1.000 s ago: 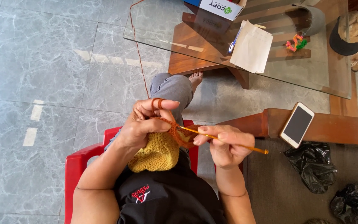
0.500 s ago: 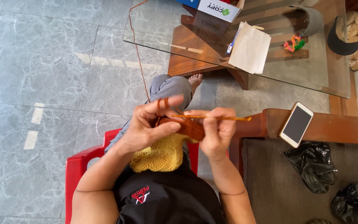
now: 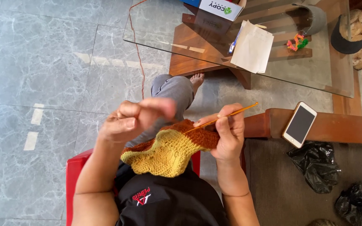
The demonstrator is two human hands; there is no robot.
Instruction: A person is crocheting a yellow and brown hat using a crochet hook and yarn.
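My right hand point(image 3: 226, 134) grips a thin orange crochet hook point(image 3: 227, 116) that points up and to the right, and it also pinches the brown top edge of a crocheted piece point(image 3: 170, 152). The piece is mustard yellow below, brown along the top, and hangs over my lap. My left hand point(image 3: 135, 119) is raised just left of the piece, fingers loosely curled and blurred, with the brown yarn strand point(image 3: 138, 50) running up from it across the floor. Whether the left fingers grip the yarn is unclear.
I sit on a red plastic chair point(image 3: 74, 175) on grey marble tiles. A glass-topped wooden table point(image 3: 189, 39) ahead carries papers point(image 3: 253, 47) and a box. A phone point(image 3: 299, 124) lies on a wooden armrest at right; black plastic bags point(image 3: 315, 165) lie below it.
The hook has swung from lying level to pointing up and right. My left hand lifted off the work and opened out, and the yellow and brown piece now spreads wider over my lap.
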